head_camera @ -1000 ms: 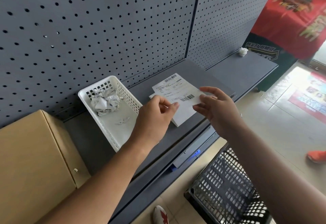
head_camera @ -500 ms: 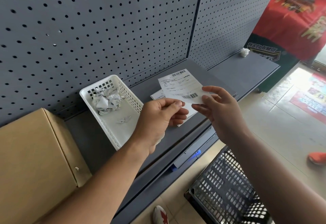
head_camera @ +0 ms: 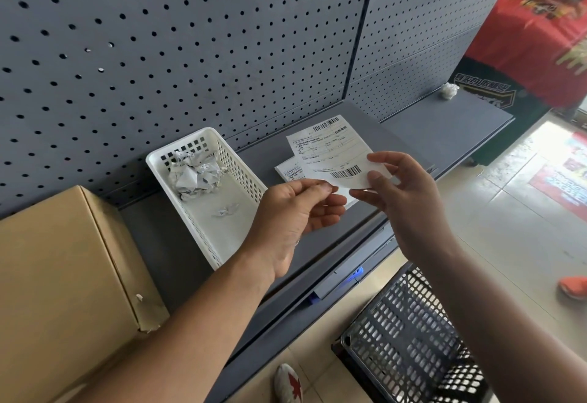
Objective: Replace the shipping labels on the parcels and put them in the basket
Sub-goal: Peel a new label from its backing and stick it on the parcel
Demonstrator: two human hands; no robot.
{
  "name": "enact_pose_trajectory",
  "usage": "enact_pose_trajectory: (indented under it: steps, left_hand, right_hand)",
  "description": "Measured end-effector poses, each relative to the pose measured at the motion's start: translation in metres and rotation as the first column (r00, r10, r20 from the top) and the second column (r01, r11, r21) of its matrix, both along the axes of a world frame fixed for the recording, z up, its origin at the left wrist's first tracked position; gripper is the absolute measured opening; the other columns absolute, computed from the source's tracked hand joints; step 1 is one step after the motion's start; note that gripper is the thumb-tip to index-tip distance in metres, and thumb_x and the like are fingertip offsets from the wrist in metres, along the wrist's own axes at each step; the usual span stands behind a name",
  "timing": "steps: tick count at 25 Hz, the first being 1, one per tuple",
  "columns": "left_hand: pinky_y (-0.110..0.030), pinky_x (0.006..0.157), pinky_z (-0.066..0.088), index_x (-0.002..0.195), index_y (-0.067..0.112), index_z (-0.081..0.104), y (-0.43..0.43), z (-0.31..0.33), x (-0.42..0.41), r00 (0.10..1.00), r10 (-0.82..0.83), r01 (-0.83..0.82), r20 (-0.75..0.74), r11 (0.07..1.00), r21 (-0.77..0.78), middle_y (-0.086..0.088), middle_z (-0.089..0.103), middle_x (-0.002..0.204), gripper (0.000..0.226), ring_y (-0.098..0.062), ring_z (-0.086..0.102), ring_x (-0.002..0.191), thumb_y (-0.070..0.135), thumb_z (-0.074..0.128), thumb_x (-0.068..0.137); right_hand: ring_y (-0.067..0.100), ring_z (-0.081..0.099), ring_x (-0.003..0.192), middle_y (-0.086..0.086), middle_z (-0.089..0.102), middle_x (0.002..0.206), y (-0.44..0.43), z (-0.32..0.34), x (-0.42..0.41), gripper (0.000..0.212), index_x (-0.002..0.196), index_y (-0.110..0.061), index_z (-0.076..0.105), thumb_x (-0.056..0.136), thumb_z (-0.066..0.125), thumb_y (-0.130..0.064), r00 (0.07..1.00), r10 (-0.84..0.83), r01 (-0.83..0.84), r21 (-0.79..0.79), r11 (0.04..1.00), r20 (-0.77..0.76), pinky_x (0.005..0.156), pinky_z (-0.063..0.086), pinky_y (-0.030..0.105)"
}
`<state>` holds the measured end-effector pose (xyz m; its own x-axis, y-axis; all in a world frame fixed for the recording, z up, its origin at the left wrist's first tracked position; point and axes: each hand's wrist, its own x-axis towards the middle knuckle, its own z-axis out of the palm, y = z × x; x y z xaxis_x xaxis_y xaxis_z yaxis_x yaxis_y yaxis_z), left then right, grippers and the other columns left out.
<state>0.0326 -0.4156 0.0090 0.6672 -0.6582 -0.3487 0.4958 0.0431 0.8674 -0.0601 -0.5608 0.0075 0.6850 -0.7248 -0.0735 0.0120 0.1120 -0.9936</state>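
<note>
Backing the scene, a grey pegboard wall (head_camera: 190,53) is rising behind a grey shelf (head_camera: 444,129). A brown cardboard box (head_camera: 63,275) is standing at the left, and a black mesh basket (head_camera: 403,332) is sitting on the floor below the shelf's front edge. A white slotted tray (head_camera: 241,174) is lying on the shelf. The left hand (head_camera: 292,221) and right hand (head_camera: 406,193) are holding one shipping label (head_camera: 330,151) above the shelf: the left fingers are pinching its near edge, the right fingers are gripping its right edge. A flat white parcel (head_camera: 288,171) is lying on the shelf just beneath it. Crumpled labels (head_camera: 193,174) are resting at the tray's far end.
</note>
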Motion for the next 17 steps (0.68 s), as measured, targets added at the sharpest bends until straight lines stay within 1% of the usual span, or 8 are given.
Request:
enact_pose_trajectory:
  steps: [3, 6, 9, 13, 17]
  left_hand:
    - [-0.028, 0.067, 0.06, 0.094, 0.004, 0.07, -0.0006, 0.0011, 0.0003, 0.999, 0.001, -0.001, -0.048, 1.0, -0.018, -0.019, 0.077, 0.09, 0.017, -0.023, 0.074, 0.078, 0.017, 0.061, 0.1]
    - [-0.026, 0.067, 0.061, 0.091, 0.006, 0.07, -0.0021, 0.002, -0.0001, 0.997, 0.026, -0.028, -0.07, 0.999, -0.034, -0.018, 0.076, 0.089, 0.014, -0.021, 0.074, 0.075, 0.013, 0.061, 0.1]
    - [-0.026, 0.068, 0.061, 0.09, 0.007, 0.07, -0.0035, 0.0017, -0.0005, 0.997, 0.035, -0.038, -0.07, 0.998, -0.044, -0.017, 0.077, 0.088, 0.014, -0.02, 0.074, 0.075, 0.009, 0.06, 0.1]
    - [-0.025, 0.07, 0.06, 0.091, 0.008, 0.071, -0.0049, -0.0012, -0.0014, 0.996, 0.051, -0.056, -0.072, 0.995, -0.077, -0.014, 0.077, 0.086, 0.013, -0.02, 0.075, 0.079, 0.01, 0.061, 0.1]
    - [-0.026, 0.071, 0.06, 0.091, 0.009, 0.071, -0.0067, -0.0035, -0.0031, 0.996, 0.076, -0.079, -0.039, 0.993, -0.084, -0.013, 0.076, 0.083, 0.014, -0.018, 0.074, 0.077, 0.01, 0.06, 0.1]
  right_hand:
    - [0.022, 0.072, 0.101, 0.008, 0.063, 0.114, -0.0006, -0.0007, -0.0007, 0.018, 0.111, -0.006, 0.062, 0.098, 0.054, 0.003, 1.0, -0.004, 0.005, -0.049, 0.999, 0.004, 0.078, 0.061, 0.033]
    - [0.021, 0.072, 0.102, 0.005, 0.064, 0.113, -0.0018, -0.0029, -0.0019, 0.017, 0.111, -0.006, 0.061, 0.098, 0.054, 0.002, 1.0, 0.003, -0.003, -0.071, 0.998, 0.004, 0.078, 0.061, 0.033]
    - [0.022, 0.072, 0.102, 0.005, 0.064, 0.113, -0.0028, -0.0039, -0.0023, 0.017, 0.11, -0.005, 0.061, 0.098, 0.053, 0.003, 1.0, 0.007, -0.006, -0.068, 0.998, 0.014, 0.078, 0.061, 0.033]
    - [0.023, 0.072, 0.102, 0.005, 0.064, 0.112, -0.0038, -0.0052, -0.0014, 0.017, 0.11, -0.005, 0.061, 0.098, 0.053, 0.003, 1.0, 0.008, -0.007, -0.055, 0.998, 0.028, 0.078, 0.061, 0.033]
    - [0.024, 0.072, 0.1, 0.008, 0.063, 0.115, -0.0048, -0.0069, -0.0011, 0.017, 0.109, -0.007, 0.063, 0.098, 0.054, 0.002, 0.999, 0.017, -0.015, -0.052, 0.999, 0.032, 0.078, 0.061, 0.034]
